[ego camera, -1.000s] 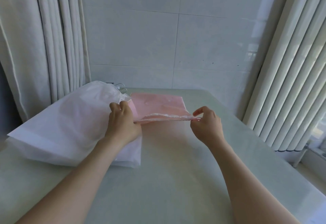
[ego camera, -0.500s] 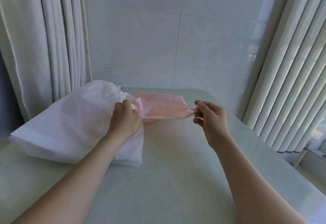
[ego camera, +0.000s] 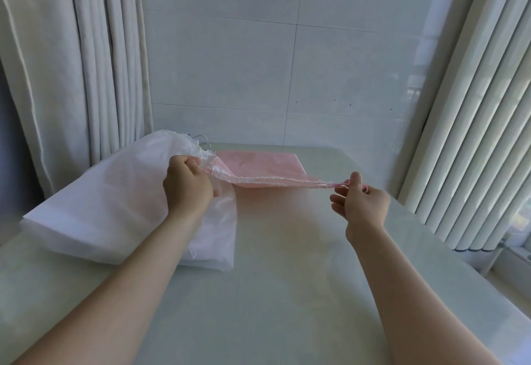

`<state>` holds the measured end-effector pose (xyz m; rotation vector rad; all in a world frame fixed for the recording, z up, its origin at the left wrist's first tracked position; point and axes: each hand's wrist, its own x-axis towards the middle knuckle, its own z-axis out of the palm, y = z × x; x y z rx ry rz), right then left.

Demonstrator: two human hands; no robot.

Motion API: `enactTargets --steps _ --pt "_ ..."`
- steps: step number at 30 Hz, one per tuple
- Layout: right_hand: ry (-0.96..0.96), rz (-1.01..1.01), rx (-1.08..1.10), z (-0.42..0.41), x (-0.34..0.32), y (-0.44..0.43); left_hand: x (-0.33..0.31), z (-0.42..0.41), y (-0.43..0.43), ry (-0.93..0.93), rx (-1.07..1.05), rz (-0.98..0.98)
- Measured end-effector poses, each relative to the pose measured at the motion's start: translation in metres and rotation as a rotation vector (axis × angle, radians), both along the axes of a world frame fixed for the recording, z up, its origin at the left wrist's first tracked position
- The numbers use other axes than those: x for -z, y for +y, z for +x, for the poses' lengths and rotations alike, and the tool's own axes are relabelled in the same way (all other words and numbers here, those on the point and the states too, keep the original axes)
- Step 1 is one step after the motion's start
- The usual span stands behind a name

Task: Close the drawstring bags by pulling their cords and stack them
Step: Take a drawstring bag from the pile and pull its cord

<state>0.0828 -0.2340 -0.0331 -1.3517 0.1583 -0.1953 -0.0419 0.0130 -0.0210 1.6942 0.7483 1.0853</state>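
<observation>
At the far left a pile of white, translucent plastic drawstring bags [ego camera: 109, 209] lies on the pale green table [ego camera: 287, 293], its right edge touching the pink bag. The left hand [ego camera: 186, 189] hovers over that edge with its fingers clenched round the left end of the thin, pale pink plastic drawstring bag [ego camera: 258, 162]. Whether it grips the cord or only the film cannot be told.

The pink bag's body lies flat on the table beyond the hands. Its near mouth hem [ego camera: 273, 182] is lifted, puckered and stretched in a line between the 2 hands.

At the right, the right hand [ego camera: 362, 204] pinches the pink cord [ego camera: 343, 183] between thumb and forefinger where it leaves the hem, and the other fingers curl loosely, holding nothing.

The bag looks very light, limp and rather slick, so it will probably slide or lift off the table unless 1 end is anchored. The film seems thin enough to tear if tugged, so the cord ends are the safer places to take hold, with the hem left free to gather. Once cinched, it should sit easily on the white pile, though a smooth stack may slip.
</observation>
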Motion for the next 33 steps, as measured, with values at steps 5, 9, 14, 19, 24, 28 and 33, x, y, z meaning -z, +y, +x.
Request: enactTargets --steps 5,9,14,19,24,28,33 --pt "0.083 0.171 -0.006 -0.001 -0.001 -0.003 -0.005 0.004 -0.001 -0.251 0.069 -0.342" --pt "0.107 0.208 0.038 -0.004 -0.005 -0.005 -0.004 0.004 0.000 -0.326 0.054 -0.412" --pt "0.118 0.247 -0.028 -0.004 -0.006 -0.005 -0.002 0.004 -0.001 -0.277 0.050 -0.263" --pt "-0.026 0.278 -0.239 -0.006 -0.010 -0.002 -0.004 -0.002 -0.002 0.040 0.099 0.030" --pt "-0.109 0.268 -0.262 -0.009 -0.010 0.000 0.001 -0.006 0.003 0.537 -0.109 0.671" --pt "-0.035 0.313 -0.095 -0.004 -0.007 -0.004 0.005 -0.012 0.005 0.800 -0.192 0.825" --pt "0.142 0.594 0.006 -0.004 -0.010 -0.007 0.005 -0.012 0.009 0.748 -0.282 0.744"
